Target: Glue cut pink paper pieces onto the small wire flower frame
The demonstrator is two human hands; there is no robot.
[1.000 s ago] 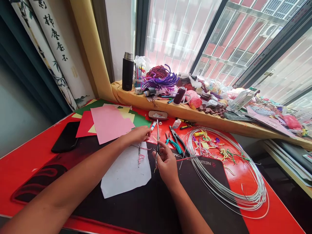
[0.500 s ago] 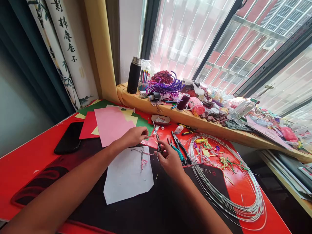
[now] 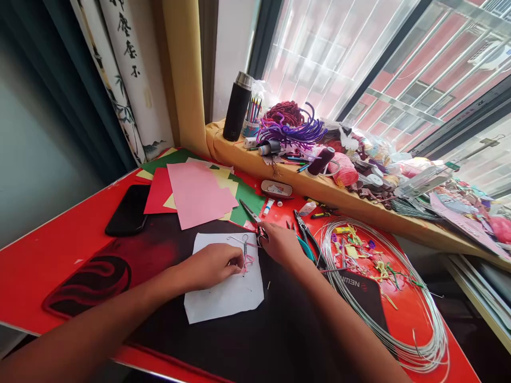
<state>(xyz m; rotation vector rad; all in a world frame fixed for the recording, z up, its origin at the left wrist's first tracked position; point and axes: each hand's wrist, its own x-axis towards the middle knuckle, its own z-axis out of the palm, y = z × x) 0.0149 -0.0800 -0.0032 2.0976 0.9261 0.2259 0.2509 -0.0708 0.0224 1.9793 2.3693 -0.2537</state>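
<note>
White paper (image 3: pixel 223 299) lies before us on the dark mat (image 3: pixel 287 324), and near its one o'clock edge we see a small twisted wire piece (image 3: pixel 245 246) with a looped top and pink strands (image 3: pixel 249 259). Our left hand (image 3: pixel 233 265) is over the sheet just beside that piece, thumb and fingers curled close, but they hide the lower strands, so we cannot tell whether they grip anything. Our right hand (image 3: pixel 266 234) is clamped on scissors (image 3: pixel 250 210), whose blades point toward eleven o'clock; our fingers cover most of the handles. At two o'clock from the sheet lie teal pliers (image 3: pixel 305 248), partly hidden by that hand, and black pliers (image 3: pixel 309 236) next to them. A large wire coil (image 3: pixel 433 335) sits at three o'clock, covering part of the mat's lettering, with scraps (image 3: pixel 352 251) inside it too tangled to sort. Toward eleven o'clock, a pink sheet (image 3: pixel 199 194) overlaps red paper (image 3: pixel 159 194), hiding much of it; a phone (image 3: pixel 126 210) rests at ten o'clock. Both our forearms are cut off by the picture's edges.
</note>
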